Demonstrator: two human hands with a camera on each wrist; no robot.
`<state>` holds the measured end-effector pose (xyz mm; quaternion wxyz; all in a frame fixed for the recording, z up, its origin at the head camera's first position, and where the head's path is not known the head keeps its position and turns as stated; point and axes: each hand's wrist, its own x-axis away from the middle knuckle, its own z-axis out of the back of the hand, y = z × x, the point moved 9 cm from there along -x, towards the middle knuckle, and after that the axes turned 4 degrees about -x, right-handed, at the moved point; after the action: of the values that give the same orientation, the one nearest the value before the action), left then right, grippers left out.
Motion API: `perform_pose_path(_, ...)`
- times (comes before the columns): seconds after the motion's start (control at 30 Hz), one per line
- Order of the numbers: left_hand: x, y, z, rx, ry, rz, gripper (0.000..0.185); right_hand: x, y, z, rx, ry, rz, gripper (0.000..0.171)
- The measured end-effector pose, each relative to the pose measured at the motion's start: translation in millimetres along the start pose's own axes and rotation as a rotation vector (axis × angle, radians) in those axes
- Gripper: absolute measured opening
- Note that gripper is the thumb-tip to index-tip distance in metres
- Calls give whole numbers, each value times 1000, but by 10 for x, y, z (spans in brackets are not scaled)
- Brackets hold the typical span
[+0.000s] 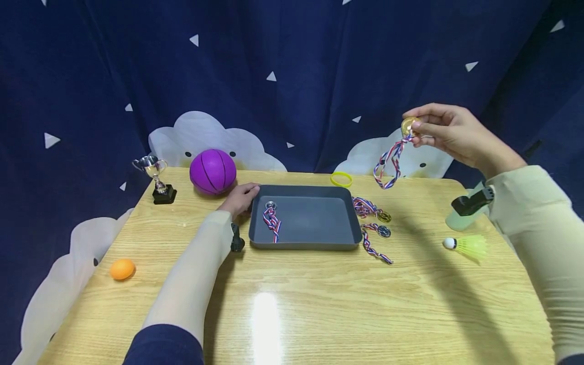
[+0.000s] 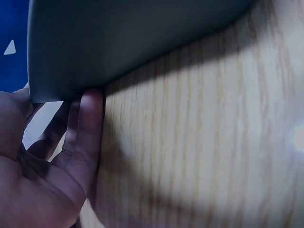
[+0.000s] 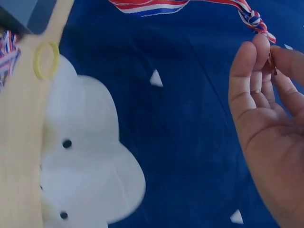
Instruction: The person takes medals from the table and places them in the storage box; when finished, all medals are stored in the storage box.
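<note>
You are sitting at a wooden desk [image 1: 319, 304] with a grey tray [image 1: 304, 244] lying at its middle. Your right hand [image 1: 449, 133] is raised well above the desk's far right corner, pinching a gold medal [image 1: 408, 124] between thumb and fingertips, with its striped ribbon [image 1: 388, 165] dangling in a loop below. Your left hand [image 1: 239, 198] is resting against the tray's left wall, its fingers [image 2: 88, 137] lying fairly straight along the rim and not curled round it.

One medal with ribbon [image 1: 272, 221] is already lying in the tray's left part. Two more medals [image 1: 384, 224] are lying on the desk just right of the tray, ribbons tangled close together.

To do this well, I judge you should be keeping the left hand steadying the tray, carrying the medal over the tray's open right part, and lowering until the ribbon is pooling inside the walls before you are loosening the pinch, so no ribbon is trailing over the rim.

Elsewhere: a purple ball [image 1: 213, 171], a small trophy [image 1: 157, 180], an orange ball [image 1: 122, 269], a yellow ring [image 1: 341, 179] and a shuttlecock [image 1: 467, 245].
</note>
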<state>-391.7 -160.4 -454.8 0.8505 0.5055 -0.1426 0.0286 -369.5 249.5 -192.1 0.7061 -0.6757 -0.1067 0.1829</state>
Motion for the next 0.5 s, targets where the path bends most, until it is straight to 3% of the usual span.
perform_pose_path(0.2,28,2,20,12,5,6,49,-255,312,-520,112,-126,-77,29)
perform_pose_path(0.5,50,19,5,26,5,18,48,-665,1107,-1488,259,-297,-215,27)
